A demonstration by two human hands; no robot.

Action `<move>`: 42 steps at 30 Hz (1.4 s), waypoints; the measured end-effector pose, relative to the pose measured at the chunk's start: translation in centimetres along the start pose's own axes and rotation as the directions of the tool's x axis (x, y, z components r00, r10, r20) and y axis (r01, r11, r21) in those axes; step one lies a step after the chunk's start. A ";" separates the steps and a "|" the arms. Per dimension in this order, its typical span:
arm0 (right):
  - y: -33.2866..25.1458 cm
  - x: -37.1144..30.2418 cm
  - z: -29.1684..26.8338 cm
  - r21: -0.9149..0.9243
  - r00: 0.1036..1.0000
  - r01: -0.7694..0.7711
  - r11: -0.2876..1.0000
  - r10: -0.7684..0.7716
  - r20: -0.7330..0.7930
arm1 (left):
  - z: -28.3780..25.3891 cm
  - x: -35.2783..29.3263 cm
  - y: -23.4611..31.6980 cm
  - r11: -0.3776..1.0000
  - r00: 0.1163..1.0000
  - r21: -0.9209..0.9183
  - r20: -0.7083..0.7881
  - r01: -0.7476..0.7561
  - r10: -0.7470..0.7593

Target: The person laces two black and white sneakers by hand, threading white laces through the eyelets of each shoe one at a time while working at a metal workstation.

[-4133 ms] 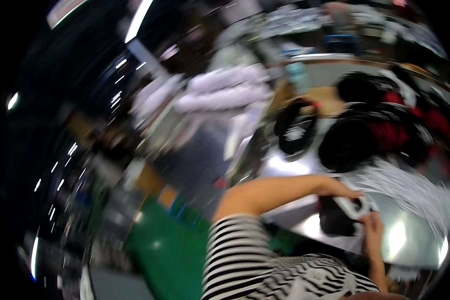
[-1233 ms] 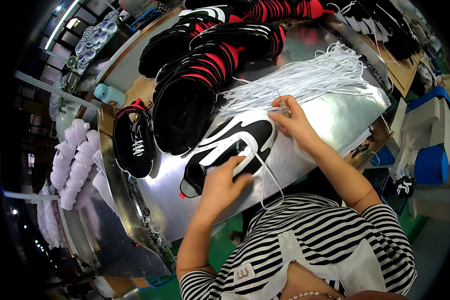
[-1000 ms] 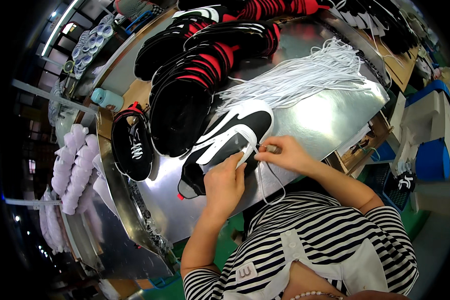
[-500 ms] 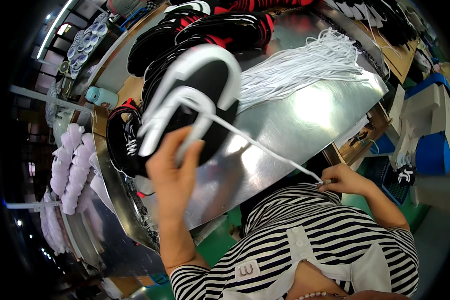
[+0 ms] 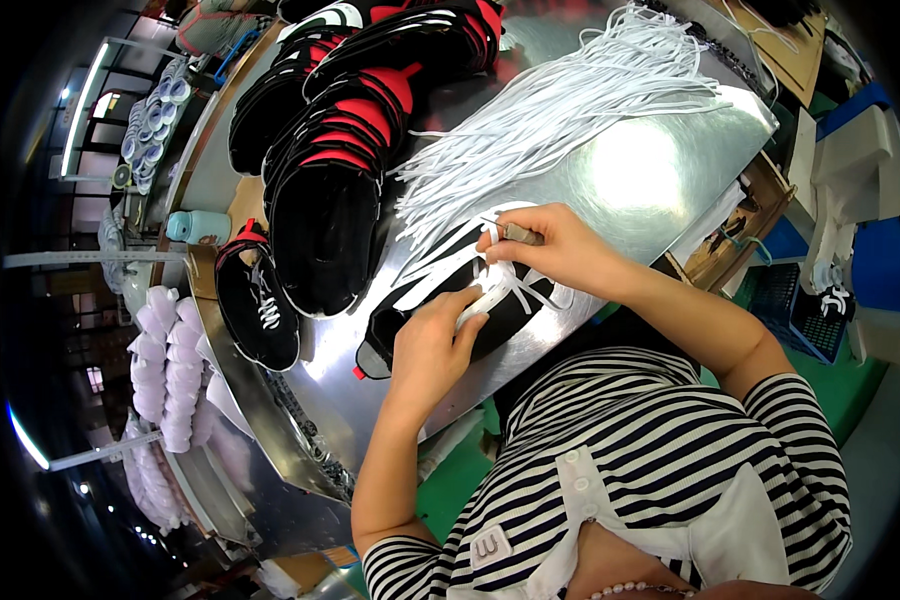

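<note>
A black and white shoe upper [image 5: 510, 325] rests on the metal tabletop in front of me, its grey heel and small red tab toward the lower left. My left hand [image 5: 432, 345] is closed on its near side, thumb and fingers at the opening by the tongue. My right hand [image 5: 560, 245] pinches a white shoelace [image 5: 515, 283] above the eyelets, and a short brownish piece shows between its fingers. Part of the lacing is hidden behind my fingers.
A bundle of white laces [image 5: 560, 130] lies just beyond the shoe. Nested black and red uppers [image 5: 320, 220] stand at the left, beside a laced black shoe [image 5: 255, 305]. A light blue bottle [image 5: 198, 227] is farther left. The metal table [image 5: 670, 220] has an edge near my body.
The shoe upper has come down from the raised left hand onto the table and turned. My right hand has moved from beside my waist up to the lacing, and the long stretched lace is drawn in.
</note>
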State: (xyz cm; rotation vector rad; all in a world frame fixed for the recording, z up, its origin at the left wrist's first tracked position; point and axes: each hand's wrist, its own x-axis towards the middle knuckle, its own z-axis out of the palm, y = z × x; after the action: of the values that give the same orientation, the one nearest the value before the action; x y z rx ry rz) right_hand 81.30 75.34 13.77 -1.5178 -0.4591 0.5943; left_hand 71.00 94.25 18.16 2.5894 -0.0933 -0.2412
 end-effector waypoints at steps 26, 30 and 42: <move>3.1 -4.4 -0.1 -0.388 0.997 0.047 0.920 -0.069 -0.042 | 2.6 4.7 0.6 0.980 0.977 0.012 -0.072 0.201 -0.200; 2.9 -4.0 0.2 -0.494 0.997 0.028 0.869 -0.061 -0.050 | 2.7 4.4 -0.4 0.986 0.991 -0.103 -0.032 0.129 -0.133; 2.1 -4.3 1.0 -0.650 0.999 0.042 0.759 -0.047 0.010 | 3.5 2.0 1.6 0.966 0.958 0.154 -0.169 -0.205 0.230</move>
State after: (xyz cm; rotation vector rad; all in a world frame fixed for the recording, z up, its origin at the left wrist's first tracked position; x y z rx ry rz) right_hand 77.19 73.37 12.10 -2.1679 -0.7487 0.4011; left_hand 72.28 90.87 15.76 2.6940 -0.3367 0.0910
